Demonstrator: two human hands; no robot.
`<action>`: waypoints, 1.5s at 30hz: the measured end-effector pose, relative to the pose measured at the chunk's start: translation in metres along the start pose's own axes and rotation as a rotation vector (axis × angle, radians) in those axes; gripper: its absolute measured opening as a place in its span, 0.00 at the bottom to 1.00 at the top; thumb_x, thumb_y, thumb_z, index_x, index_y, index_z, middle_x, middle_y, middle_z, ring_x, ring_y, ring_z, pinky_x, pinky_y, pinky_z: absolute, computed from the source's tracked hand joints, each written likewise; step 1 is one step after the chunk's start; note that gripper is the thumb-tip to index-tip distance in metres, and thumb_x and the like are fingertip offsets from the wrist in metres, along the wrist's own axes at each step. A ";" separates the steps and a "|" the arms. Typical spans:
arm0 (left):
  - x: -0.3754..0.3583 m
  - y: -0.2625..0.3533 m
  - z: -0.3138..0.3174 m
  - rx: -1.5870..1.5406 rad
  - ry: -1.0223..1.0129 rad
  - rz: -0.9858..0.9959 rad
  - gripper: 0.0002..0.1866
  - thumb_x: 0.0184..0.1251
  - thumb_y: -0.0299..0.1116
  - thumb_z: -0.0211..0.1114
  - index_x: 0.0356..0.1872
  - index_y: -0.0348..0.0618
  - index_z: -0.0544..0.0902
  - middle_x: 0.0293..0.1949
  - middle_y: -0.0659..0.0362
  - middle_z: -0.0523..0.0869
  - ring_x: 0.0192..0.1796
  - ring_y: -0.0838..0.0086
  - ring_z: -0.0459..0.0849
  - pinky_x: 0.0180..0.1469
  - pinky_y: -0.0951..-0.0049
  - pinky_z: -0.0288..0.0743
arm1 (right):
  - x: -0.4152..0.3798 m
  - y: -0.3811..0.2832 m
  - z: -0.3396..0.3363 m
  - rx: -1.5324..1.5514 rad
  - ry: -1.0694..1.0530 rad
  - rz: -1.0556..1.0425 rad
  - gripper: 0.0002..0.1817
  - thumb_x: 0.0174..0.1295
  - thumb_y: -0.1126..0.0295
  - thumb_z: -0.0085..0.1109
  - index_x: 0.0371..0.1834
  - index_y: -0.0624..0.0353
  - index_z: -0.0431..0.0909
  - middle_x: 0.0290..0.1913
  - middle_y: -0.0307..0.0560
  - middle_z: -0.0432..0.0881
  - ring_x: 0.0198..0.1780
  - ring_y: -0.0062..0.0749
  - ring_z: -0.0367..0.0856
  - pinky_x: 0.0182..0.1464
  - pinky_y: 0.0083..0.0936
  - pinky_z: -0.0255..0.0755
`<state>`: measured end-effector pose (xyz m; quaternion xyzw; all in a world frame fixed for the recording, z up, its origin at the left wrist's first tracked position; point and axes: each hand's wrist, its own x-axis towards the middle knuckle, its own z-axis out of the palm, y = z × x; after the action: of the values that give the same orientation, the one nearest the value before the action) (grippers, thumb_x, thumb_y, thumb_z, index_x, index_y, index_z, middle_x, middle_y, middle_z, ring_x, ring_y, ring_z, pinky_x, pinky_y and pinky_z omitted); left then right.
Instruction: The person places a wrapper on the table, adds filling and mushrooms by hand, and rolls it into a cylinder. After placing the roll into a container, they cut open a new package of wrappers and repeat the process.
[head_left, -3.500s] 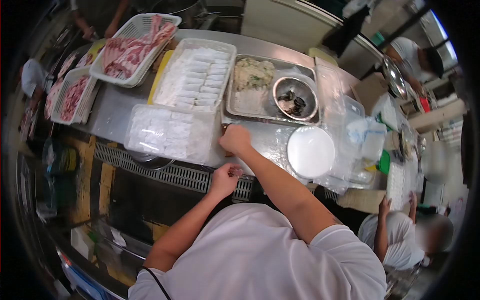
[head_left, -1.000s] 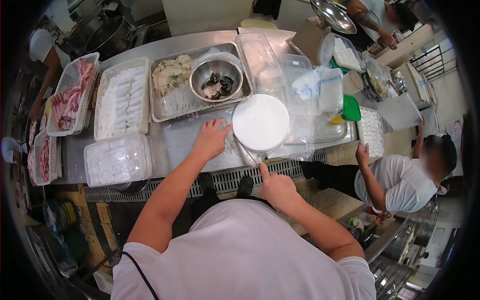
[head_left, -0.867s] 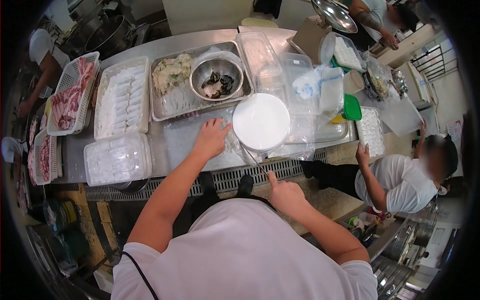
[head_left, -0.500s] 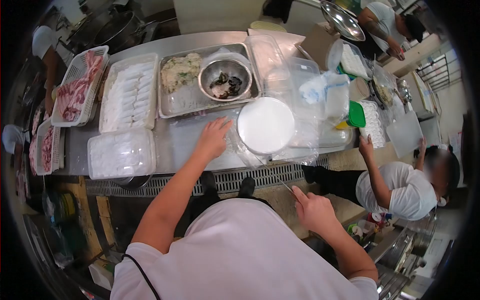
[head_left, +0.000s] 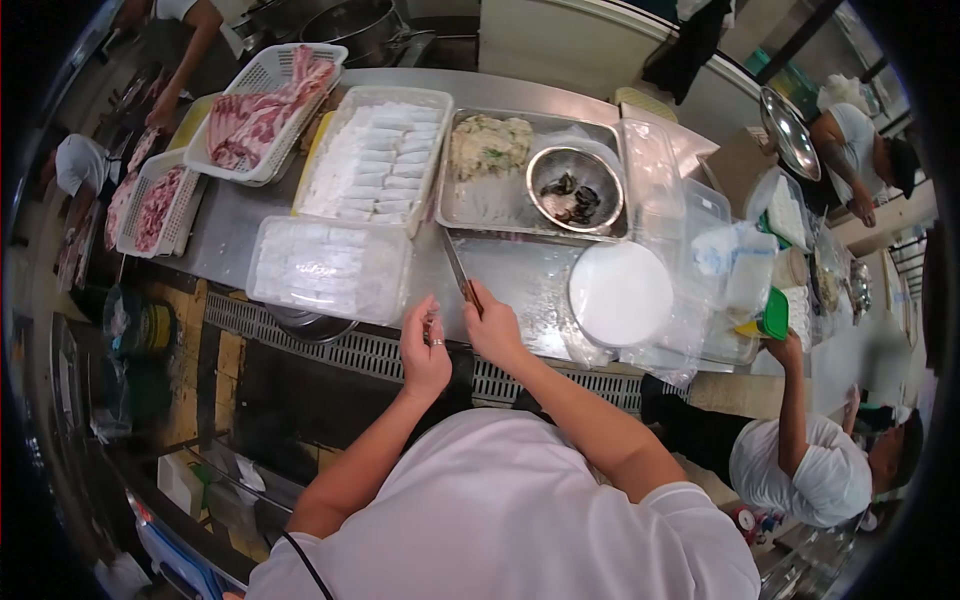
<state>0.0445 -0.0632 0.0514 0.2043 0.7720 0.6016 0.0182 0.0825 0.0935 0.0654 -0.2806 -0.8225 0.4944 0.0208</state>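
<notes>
My right hand (head_left: 492,325) is closed round the dark handle of a knife (head_left: 456,262), whose blade points up toward the metal tray (head_left: 480,210). My left hand (head_left: 426,350) is just left of it at the table's front edge, its fingers curled; whatever they hold, if anything, is too small to name. A lidded clear box (head_left: 325,262) with white contents lies to the left of my hands. To their right, a round white board (head_left: 621,294) rests on clear plastic. The tray bears a pale minced mixture (head_left: 490,146) and a steel bowl (head_left: 574,190) with dark pieces in it.
White rolls fill an open container (head_left: 385,160) at the left. Beyond it are baskets of raw meat (head_left: 265,110). One co-worker (head_left: 800,455) touches a green-lidded container (head_left: 770,318) on the right. Other people stand at the far left and upper right.
The view has shifted left. My right hand has brought the knife from the front right onto the table's near side. My left hand has drawn back from the tabletop and curled its fingers.
</notes>
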 end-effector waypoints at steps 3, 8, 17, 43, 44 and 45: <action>-0.001 -0.004 -0.016 0.013 0.011 0.037 0.23 0.81 0.17 0.59 0.73 0.35 0.79 0.59 0.48 0.87 0.57 0.59 0.87 0.59 0.64 0.83 | 0.044 -0.010 0.052 0.087 0.111 -0.076 0.30 0.79 0.62 0.58 0.82 0.62 0.74 0.62 0.74 0.86 0.62 0.72 0.86 0.65 0.53 0.79; 0.007 -0.004 -0.024 0.009 -0.016 0.116 0.20 0.81 0.18 0.60 0.70 0.35 0.81 0.57 0.48 0.87 0.56 0.57 0.88 0.58 0.63 0.83 | 0.067 -0.019 0.069 0.089 0.164 -0.310 0.31 0.80 0.62 0.60 0.80 0.70 0.73 0.77 0.73 0.77 0.76 0.67 0.76 0.78 0.49 0.70; 0.042 0.013 0.048 0.111 -0.345 0.159 0.16 0.78 0.27 0.68 0.62 0.37 0.86 0.58 0.45 0.86 0.59 0.49 0.87 0.61 0.54 0.82 | -0.032 0.057 -0.110 -0.347 0.509 -0.143 0.23 0.67 0.72 0.69 0.66 0.64 0.84 0.60 0.63 0.85 0.64 0.62 0.80 0.69 0.49 0.76; 0.065 0.015 0.214 -0.356 -0.542 -0.515 0.14 0.79 0.31 0.74 0.58 0.37 0.84 0.42 0.54 0.92 0.44 0.71 0.90 0.46 0.67 0.82 | -0.019 0.106 -0.187 -0.061 0.428 0.065 0.13 0.73 0.63 0.68 0.43 0.63 0.90 0.36 0.61 0.91 0.39 0.62 0.91 0.48 0.52 0.84; 0.059 0.019 0.219 -0.282 -0.568 -0.556 0.15 0.79 0.31 0.74 0.59 0.36 0.85 0.43 0.53 0.93 0.45 0.70 0.91 0.46 0.66 0.83 | -0.022 0.103 -0.192 -0.020 0.428 0.067 0.12 0.73 0.64 0.67 0.43 0.63 0.90 0.36 0.61 0.91 0.39 0.62 0.91 0.48 0.51 0.84; 0.053 0.047 0.221 -0.209 -0.592 -0.597 0.16 0.79 0.31 0.74 0.61 0.36 0.85 0.44 0.51 0.94 0.46 0.69 0.91 0.47 0.66 0.84 | -0.026 0.096 -0.199 0.019 0.427 0.070 0.10 0.73 0.66 0.67 0.43 0.63 0.89 0.36 0.61 0.91 0.39 0.63 0.91 0.47 0.50 0.84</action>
<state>0.0700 0.1673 0.0458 0.1328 0.6935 0.5603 0.4330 0.2090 0.2744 0.0940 -0.4072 -0.7843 0.4321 0.1799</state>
